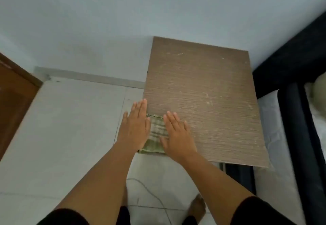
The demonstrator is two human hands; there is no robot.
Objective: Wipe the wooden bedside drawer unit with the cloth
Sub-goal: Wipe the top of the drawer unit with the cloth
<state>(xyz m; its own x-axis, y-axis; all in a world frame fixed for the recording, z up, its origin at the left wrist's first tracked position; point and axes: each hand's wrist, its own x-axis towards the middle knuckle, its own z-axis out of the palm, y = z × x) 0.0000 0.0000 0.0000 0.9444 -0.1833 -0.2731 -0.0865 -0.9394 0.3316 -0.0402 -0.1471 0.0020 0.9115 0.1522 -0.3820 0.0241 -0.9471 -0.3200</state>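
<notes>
1. Nearest the camera: two bare forearms with dark sleeves reach forward; a thin cable [150,192] lies on the pale tiled floor [70,136] below them. A bare foot [198,207] shows between the arms.
2. Left hand [135,127]: fingers straight and together, released, grasping nothing. It lies flat over the left edge of the cloth; the fingertips reach past the unit's left edge. Whether the palm presses down cannot be told.
3. Right hand [177,133]: fingers straight, slightly spread, released. It lies flat on the right part of the cloth, fingertips on the wood.
4. Cloth [156,133]: green-and-cream checked, folded, lying on the near-left corner of the drawer unit's top, visible between the two hands and under both.
5. Wooden bedside drawer unit [202,97]: only the brown, fine-grained top is seen from above; pale specks and scuffs are scattered over it, mostly toward the far and right side.
6. Right of the unit: a dark bed frame [291,76] with a white mattress [271,118], just beside the unit.
7. Far left: a brown wooden door [14,101]. Behind everything: a pale wall [123,21], the unit's back edge against it.
</notes>
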